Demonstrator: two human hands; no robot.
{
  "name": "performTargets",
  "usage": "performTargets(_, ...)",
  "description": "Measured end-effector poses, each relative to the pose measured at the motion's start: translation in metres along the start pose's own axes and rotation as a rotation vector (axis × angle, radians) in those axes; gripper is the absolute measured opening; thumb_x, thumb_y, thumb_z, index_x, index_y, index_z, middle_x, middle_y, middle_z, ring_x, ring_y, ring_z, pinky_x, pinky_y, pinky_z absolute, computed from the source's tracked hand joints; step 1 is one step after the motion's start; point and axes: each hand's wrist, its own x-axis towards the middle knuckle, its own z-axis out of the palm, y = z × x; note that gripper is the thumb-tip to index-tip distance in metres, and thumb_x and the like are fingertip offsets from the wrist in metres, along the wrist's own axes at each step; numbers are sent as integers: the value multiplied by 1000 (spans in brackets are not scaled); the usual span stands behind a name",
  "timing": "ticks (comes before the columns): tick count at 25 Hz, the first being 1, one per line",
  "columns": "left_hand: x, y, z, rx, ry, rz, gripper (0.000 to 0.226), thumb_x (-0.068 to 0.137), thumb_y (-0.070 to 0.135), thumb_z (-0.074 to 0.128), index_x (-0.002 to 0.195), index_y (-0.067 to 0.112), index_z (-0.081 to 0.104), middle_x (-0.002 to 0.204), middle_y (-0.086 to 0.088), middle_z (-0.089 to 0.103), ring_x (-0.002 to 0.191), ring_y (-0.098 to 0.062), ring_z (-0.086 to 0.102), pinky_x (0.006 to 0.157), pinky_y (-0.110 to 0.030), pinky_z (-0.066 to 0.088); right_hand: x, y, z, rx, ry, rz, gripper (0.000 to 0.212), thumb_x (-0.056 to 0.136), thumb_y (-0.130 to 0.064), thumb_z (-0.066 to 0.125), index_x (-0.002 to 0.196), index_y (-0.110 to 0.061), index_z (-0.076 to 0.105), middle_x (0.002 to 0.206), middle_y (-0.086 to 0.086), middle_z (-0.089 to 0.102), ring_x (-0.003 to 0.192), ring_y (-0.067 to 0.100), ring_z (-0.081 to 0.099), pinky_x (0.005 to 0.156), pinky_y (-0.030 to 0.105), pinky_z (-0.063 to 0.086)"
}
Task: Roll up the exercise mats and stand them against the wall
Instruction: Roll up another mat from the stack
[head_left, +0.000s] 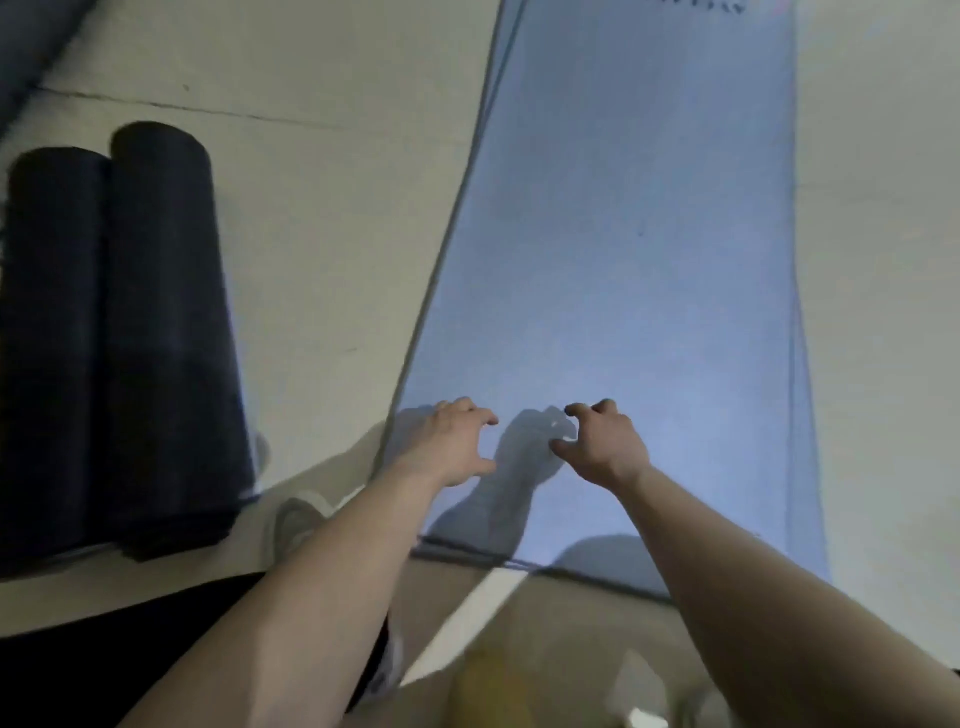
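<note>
A light blue exercise mat (623, 234) lies unrolled on the pale floor and stretches away from me; its near edge is just in front of my legs. Both my hands hover over its near end and cast shadows on it. My left hand (447, 441) is near the mat's left edge, my right hand (602, 441) near its middle. The fingers of both are bent and spread, thumbs apart, and hold nothing. Two dark rolled mats (166, 338) lie side by side on the floor at the left.
A light shoe (296, 525) shows beside the blue mat's near left corner. A dark strip (31, 41) crosses the top left corner. A blurred yellowish object (493, 686) sits at the bottom edge. Pale floor (322, 218) separates the rolls from the blue mat.
</note>
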Motion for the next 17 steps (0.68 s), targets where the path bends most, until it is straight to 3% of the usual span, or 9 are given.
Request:
performTargets(3, 5, 53, 82, 311, -158, 115, 105, 77, 48, 79, 159, 35, 15, 167, -1, 6, 152, -36, 7, 120, -53, 25, -19, 104, 33, -116, -102, 69, 69, 95, -40, 65, 156, -32, 34, 146, 10, 34, 134, 36, 39, 98, 47, 51)
performTargets(5, 1, 59, 119, 501, -207, 95, 125, 73, 55, 80, 160, 32, -7, 167, -6, -18, 152, -45, -10, 120, -61, 16, -31, 130, 68, -278, -128, 36, 102, 82, -37, 79, 158, -33, 11, 154, 10, 14, 140, 37, 25, 94, 49, 50)
performTargets(7, -3, 63, 136, 647, -196, 88, 132, 73, 57, 81, 158, 27, -16, 165, -12, -25, 151, -49, -11, 119, -61, 21, -41, 141, 97, -397, -77, -18, 132, 65, -40, 90, 156, -31, -6, 160, 11, -6, 144, 39, 9, 95, 50, 44)
performTargets(11, -5, 73, 113, 705, -200, 151, 119, 78, 48, 81, 160, 27, -3, 168, -11, -10, 152, -46, 2, 111, -49, 39, -48, 144, 90, -434, -15, -90, 124, 66, -32, 89, 155, -27, 4, 161, 14, -1, 144, 41, 18, 86, 43, 46)
performTargets(13, -3, 75, 94, 629, -287, 193, 106, 77, 43, 81, 159, 30, 15, 169, -10, 2, 151, -40, 17, 111, -45, 40, -45, 146, 71, -390, -144, -142, 114, 63, -41, 91, 154, -27, 22, 159, 11, 14, 141, 38, 27, 79, 40, 48)
performTargets(14, 0, 76, 80, 563, -350, 191, 97, 75, 40, 81, 156, 31, 28, 167, -9, 16, 147, -35, 31, 109, -40, 41, -42, 148, 54, -373, -229, -175, 102, 64, -46, 89, 150, -29, 37, 156, 8, 29, 138, 35, 36, 83, 38, 50)
performTargets(15, 2, 77, 64, 439, -405, 152, 86, 73, 37, 82, 150, 31, 45, 160, -9, 37, 137, -29, 47, 103, -33, 45, -41, 148, 34, -317, -302, -189, 83, 67, -47, 87, 142, -31, 54, 150, 5, 47, 132, 30, 47, 90, 37, 53)
performTargets(17, 8, 72, 34, 86, -465, 22, 48, 72, 28, 86, 118, 23, 74, 116, -11, 74, 104, -28, 70, 84, -28, 53, -37, 144, -7, -129, -368, -167, 42, 78, -37, 82, 118, -30, 75, 128, 1, 70, 113, 24, 63, 96, 36, 55)
